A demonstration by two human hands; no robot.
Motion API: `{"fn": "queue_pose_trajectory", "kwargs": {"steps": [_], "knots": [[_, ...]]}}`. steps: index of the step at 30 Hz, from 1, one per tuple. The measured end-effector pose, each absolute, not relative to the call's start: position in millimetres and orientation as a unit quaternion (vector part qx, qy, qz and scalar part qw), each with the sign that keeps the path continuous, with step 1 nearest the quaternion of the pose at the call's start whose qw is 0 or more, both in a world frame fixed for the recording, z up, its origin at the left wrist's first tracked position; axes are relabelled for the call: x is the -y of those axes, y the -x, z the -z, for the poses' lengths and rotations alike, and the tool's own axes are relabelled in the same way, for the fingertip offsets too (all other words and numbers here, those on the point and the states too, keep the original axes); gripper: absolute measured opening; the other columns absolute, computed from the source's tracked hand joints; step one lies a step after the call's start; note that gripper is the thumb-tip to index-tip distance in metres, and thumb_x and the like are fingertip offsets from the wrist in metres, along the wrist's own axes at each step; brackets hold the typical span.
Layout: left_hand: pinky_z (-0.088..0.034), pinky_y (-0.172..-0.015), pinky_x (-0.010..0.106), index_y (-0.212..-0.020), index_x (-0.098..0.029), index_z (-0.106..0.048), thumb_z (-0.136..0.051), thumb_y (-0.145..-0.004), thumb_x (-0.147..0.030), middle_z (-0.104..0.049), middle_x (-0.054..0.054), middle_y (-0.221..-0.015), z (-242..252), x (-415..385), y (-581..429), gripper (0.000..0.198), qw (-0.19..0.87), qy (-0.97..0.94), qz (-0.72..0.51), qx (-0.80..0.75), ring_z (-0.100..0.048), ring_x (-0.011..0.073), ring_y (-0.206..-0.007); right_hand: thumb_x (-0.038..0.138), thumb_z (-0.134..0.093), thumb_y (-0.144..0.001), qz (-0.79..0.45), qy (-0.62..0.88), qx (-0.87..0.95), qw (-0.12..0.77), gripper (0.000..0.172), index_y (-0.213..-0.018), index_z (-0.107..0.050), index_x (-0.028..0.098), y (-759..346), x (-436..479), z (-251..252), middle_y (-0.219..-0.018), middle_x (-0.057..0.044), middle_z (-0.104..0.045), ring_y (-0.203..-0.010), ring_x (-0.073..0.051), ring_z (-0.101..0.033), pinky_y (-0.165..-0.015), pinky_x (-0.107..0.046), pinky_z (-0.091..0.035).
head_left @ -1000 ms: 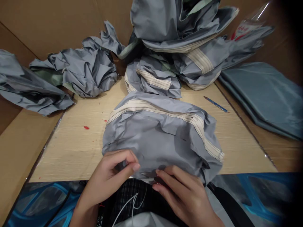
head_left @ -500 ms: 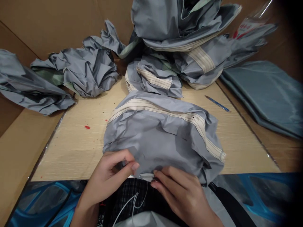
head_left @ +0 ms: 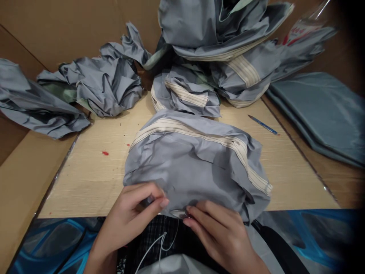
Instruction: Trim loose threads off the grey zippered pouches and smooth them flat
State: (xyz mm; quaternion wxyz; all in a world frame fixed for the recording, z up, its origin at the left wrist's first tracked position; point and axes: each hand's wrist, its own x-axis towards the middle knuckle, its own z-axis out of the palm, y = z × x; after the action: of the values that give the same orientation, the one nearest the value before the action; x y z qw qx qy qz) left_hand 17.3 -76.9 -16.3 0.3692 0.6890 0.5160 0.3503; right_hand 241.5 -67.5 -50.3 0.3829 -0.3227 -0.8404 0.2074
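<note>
"What's surrounding the pale wood-grain table (head_left: pixel 85 186)?"

"Brown cardboard walls (head_left: pixel 62 30) are rising across the upper left of the frame."

"And along the bottom?"

"A blue-and-grey printed surface (head_left: pixel 48 243) is stretching beneath the table's edge, with dim, warm light falling over everything."

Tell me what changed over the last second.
Little moved. The right hand shifted slightly over a small pale piece at the near edge of the gray fabric bundle, partly covering it. Its kind is unclear. The left hand stayed at that edge, and the striped band and the other gray bundles stayed put.
</note>
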Motion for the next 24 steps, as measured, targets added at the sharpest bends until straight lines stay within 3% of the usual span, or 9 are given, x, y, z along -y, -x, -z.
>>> {"fn": "queue_pose_trajectory", "kwargs": {"steps": [5,10,17,24], "knots": [[-0.048,-0.082,0.018,-0.088,-0.022,-0.054,-0.059,-0.090,-0.014,-0.070,-0.004,-0.098,7,84,-14,0.010,0.289,-0.776,-0.281,-0.485,-0.064,0.0079,-0.091,0.015,-0.062,-0.090,-0.231,0.336,0.826,0.390,0.015,-0.105,-0.064,0.012,-244,67,50,-0.081,-0.006,-0.062,-0.066,-0.012,-0.059,-0.055,-0.022,-0.049],[-0.046,-0.090,0.025,-0.081,-0.020,-0.049,-0.061,-0.089,-0.014,-0.069,-0.003,-0.105,8,88,-12,0.015,0.256,-0.804,-0.242,-0.479,-0.063,0.0098,-0.093,0.014,-0.063,-0.090,-0.230,0.338,0.823,0.394,0.016,-0.105,-0.065,0.012,-247,67,50,-0.081,-0.006,-0.062,-0.066,-0.012,-0.060,-0.056,-0.022,-0.050],[-0.043,-0.069,0.026,-0.083,-0.019,-0.045,-0.054,-0.091,-0.008,-0.058,0.000,-0.083,12,88,-15,0.016,0.235,-0.812,-0.240,-0.476,-0.054,0.0108,-0.077,0.014,-0.065,-0.088,-0.240,0.355,0.805,0.411,0.016,-0.104,-0.066,0.013,-249,66,48,-0.083,-0.005,-0.063,-0.068,-0.011,-0.061,-0.059,-0.021,-0.051],[-0.045,-0.068,0.022,-0.080,-0.019,-0.047,-0.054,-0.091,-0.008,-0.057,-0.001,-0.080,7,95,-2,0.017,0.193,-0.781,-0.300,-0.512,-0.055,0.0093,-0.075,0.017,-0.062,-0.091,-0.223,0.362,0.813,0.397,0.014,-0.104,-0.064,0.015,-251,66,43,-0.085,-0.003,-0.062,-0.071,-0.009,-0.062,-0.062,-0.018,-0.050]]}}
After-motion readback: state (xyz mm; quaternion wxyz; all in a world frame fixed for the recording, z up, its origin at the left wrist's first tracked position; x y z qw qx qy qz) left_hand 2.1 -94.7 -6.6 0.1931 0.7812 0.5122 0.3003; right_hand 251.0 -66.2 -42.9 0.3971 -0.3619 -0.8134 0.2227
